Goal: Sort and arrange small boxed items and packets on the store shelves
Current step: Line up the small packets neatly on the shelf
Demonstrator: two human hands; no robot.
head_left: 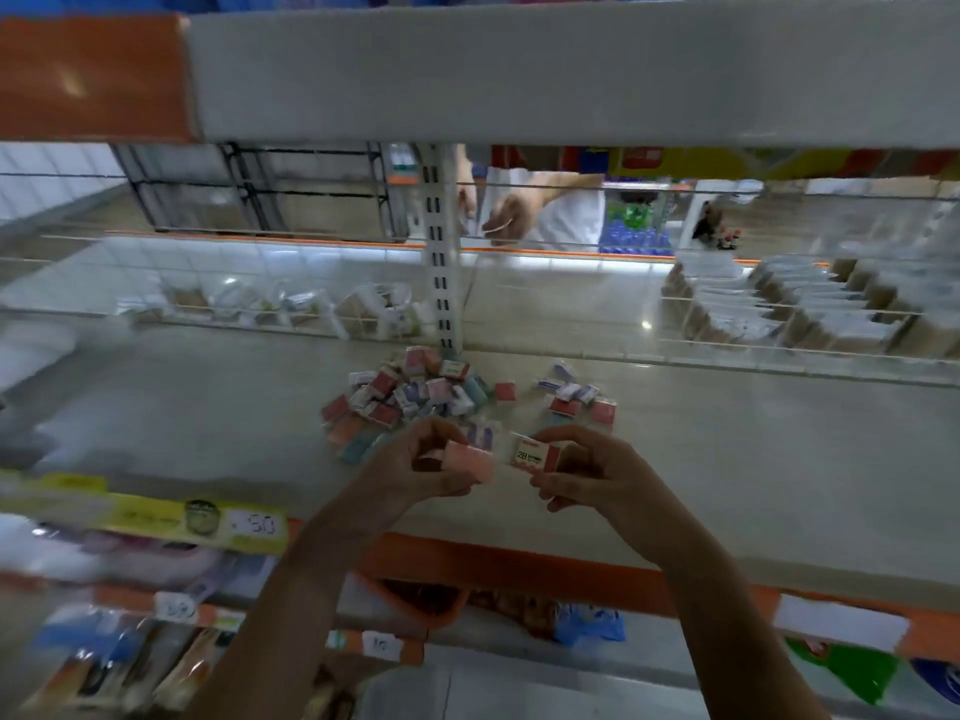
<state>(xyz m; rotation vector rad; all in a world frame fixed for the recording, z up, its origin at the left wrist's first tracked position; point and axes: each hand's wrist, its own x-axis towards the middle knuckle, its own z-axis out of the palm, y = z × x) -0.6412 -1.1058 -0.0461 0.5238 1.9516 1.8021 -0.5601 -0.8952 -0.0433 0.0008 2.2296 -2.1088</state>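
We hold both hands over the front part of the grey shelf, just below frame centre. Our left hand pinches a pink box between thumb and fingertips, the box tilted, its long side running toward 4 o'clock. Our right hand pinches a white box with a red edge and the print "28" on its face. The two boxes sit just beside each other, near ends almost touching; contact cannot be told.

At 12 o'clock from the hands, a pile of small boxes, pink, red, white and teal, lies loose on the shelf. A smaller cluster lies at 1 o'clock, apart from the pile.

Behind the wire back, at 12 o'clock, another person in white stands. The image is blurred toward the edges.
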